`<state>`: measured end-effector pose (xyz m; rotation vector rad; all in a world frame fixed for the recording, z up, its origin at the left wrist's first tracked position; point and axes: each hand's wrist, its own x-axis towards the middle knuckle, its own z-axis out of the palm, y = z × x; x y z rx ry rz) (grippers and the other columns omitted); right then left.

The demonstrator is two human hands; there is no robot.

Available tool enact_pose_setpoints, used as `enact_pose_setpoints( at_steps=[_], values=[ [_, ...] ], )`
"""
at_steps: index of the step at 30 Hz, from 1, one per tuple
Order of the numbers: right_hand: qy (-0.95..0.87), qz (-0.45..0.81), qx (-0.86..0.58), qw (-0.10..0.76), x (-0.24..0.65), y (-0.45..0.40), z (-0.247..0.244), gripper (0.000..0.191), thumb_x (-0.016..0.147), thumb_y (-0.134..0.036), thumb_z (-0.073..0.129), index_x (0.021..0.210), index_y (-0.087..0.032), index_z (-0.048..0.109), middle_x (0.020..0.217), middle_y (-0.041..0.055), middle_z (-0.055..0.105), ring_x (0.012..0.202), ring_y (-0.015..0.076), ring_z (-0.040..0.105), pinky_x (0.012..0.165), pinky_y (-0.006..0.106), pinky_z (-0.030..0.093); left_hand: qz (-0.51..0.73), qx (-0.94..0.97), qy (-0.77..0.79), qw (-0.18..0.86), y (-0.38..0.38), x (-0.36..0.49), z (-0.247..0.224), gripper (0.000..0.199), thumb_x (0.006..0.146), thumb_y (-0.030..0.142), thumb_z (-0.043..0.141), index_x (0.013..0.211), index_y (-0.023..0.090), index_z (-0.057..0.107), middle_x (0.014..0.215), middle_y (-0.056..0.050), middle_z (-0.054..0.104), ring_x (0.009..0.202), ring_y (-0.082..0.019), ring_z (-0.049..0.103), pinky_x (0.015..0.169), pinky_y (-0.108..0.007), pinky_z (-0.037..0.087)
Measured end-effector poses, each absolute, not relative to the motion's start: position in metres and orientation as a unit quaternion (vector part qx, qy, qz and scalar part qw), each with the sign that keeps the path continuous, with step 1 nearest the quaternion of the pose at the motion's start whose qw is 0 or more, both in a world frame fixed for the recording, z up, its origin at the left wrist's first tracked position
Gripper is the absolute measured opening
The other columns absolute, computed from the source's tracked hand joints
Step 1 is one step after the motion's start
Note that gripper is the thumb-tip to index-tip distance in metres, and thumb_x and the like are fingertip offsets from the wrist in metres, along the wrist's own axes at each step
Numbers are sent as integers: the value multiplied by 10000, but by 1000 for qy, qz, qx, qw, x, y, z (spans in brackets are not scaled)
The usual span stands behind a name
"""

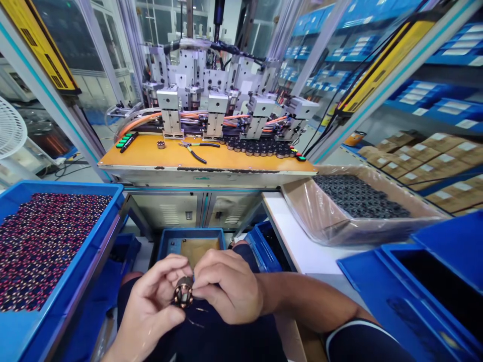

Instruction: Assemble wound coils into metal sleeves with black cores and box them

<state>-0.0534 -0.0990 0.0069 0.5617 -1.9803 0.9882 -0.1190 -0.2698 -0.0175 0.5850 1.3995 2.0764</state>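
Note:
Above my lap, my left hand (153,301) is closed around a small motor stator (183,292), a dark ring with copper windings inside. Its open face is tilted toward me. Two thin wire ends hang below it, to the right. My right hand (226,284) touches the stator's right side, thumb and forefinger pinched together at its edge. What lies between those fingertips is too small to make out. Beneath both hands is a blue bin (192,233) with a few small parts in it.
An orange bench (147,153) ahead carries pliers (196,151), a marker (129,142), one stator (161,145) and rows of dark rings (256,147) under a metal machine (217,108). Left is a blue tray (113,188) of wound parts; right, a lined carton (313,221) of dark parts.

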Motion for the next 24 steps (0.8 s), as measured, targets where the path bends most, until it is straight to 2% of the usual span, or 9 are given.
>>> enact_pose_setpoints(
  at_steps=[4, 7, 20, 22, 24],
  values=[
    [-790, 374, 236, 425, -54, -97, 6, 214, 1031, -246, 508, 863, -153, 603, 740, 27, 661, 702, 88, 640, 662, 181, 514, 744, 165, 564, 319, -273, -110, -9, 399, 711, 506, 837, 954, 208, 729, 674, -3, 645, 618, -133, 584, 608, -220, 477],
    [-797, 360, 232, 425, -55, -97, 5, 211, 1024, -242, 519, 857, -150, 609, 745, 29, 663, 689, 89, 633, 656, 188, 503, 731, 160, 586, 311, -274, -108, -5, 353, 764, 494, 804, 949, 208, 710, 620, 17, 634, 586, -121, 571, 603, -218, 467],
    [-813, 337, 203, 429, -52, -101, 5, 183, 1012, -232, 521, 870, -153, 608, 747, 24, 660, 672, 96, 617, 643, 202, 502, 751, 139, 597, 243, -273, -101, -4, 296, 757, 441, 833, 954, 249, 725, 618, 40, 661, 570, -94, 603, 593, -188, 484],
    [-811, 345, 190, 432, -52, -102, 3, 159, 1000, -218, 535, 872, -156, 608, 747, 21, 661, 672, 98, 618, 646, 203, 504, 761, 138, 589, 232, -273, -101, -6, 250, 765, 395, 836, 957, 270, 735, 672, 39, 674, 585, -88, 617, 605, -181, 498],
    [-811, 353, 176, 432, -52, -102, 2, 132, 984, -196, 551, 871, -158, 606, 742, 19, 663, 674, 100, 619, 648, 203, 505, 778, 153, 565, 228, -273, -104, -10, 206, 780, 342, 829, 961, 291, 745, 823, 20, 708, 613, -84, 635, 622, -190, 520]
  ],
)
